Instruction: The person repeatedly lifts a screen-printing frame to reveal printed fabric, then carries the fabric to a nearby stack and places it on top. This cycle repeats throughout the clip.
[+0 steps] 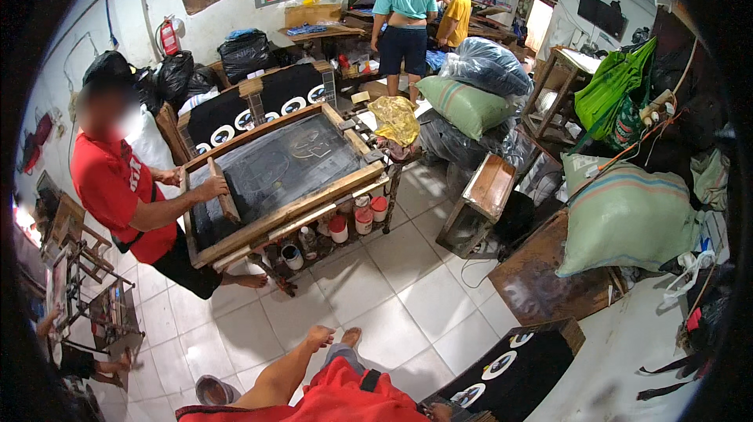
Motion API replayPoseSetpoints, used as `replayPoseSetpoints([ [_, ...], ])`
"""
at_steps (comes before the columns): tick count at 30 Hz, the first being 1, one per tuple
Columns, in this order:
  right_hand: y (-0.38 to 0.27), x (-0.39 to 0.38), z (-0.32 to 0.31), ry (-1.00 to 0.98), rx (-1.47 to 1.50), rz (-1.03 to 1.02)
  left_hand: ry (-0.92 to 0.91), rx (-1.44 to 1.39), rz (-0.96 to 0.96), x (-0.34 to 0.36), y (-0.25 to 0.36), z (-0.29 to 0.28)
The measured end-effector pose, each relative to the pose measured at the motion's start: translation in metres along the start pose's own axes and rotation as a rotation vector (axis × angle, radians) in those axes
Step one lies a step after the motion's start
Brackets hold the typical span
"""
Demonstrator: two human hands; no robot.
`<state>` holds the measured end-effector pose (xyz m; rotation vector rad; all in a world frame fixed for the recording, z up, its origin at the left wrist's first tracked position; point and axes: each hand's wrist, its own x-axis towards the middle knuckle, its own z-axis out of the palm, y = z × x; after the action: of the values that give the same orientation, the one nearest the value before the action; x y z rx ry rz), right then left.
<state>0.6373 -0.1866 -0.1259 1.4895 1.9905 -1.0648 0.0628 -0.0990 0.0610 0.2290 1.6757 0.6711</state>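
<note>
My left hand [319,337] is held out over the tiled floor, its fingers loosely apart and nothing in them. At the lower edge my right hand [441,411] shows only in part, beside a long board covered in black fabric [514,375] with white oval prints. Its fingers are too hidden to read. Ahead and to the left, a co-worker in a red shirt [129,187] grips a wooden squeegee [224,191] on a wood-framed printing screen [274,157]. The screen lies on a table, and neither of my hands touches it.
Several paint tubs [338,227] stand under the screen table. More black printed fabric [216,120] lies behind it. Stuffed sacks [627,214] and a wooden box stool [480,198] crowd the right. Two people [405,14] stand at the back bench. White tiles [376,265] cover the floor.
</note>
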Motion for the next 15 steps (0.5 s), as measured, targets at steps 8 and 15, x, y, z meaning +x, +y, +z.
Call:
replayPoseSetpoints([
  [8, -0.139, 0.027, -0.108, 0.465, 1.112, 0.599, -0.059, 0.1, -0.005, 0.087, 0.103, -0.019],
  [15, -0.207, 0.066, -0.158, 0.598, 1.387, 0.416, -0.158, 0.466, -0.027, 0.12, 0.132, -0.031],
])
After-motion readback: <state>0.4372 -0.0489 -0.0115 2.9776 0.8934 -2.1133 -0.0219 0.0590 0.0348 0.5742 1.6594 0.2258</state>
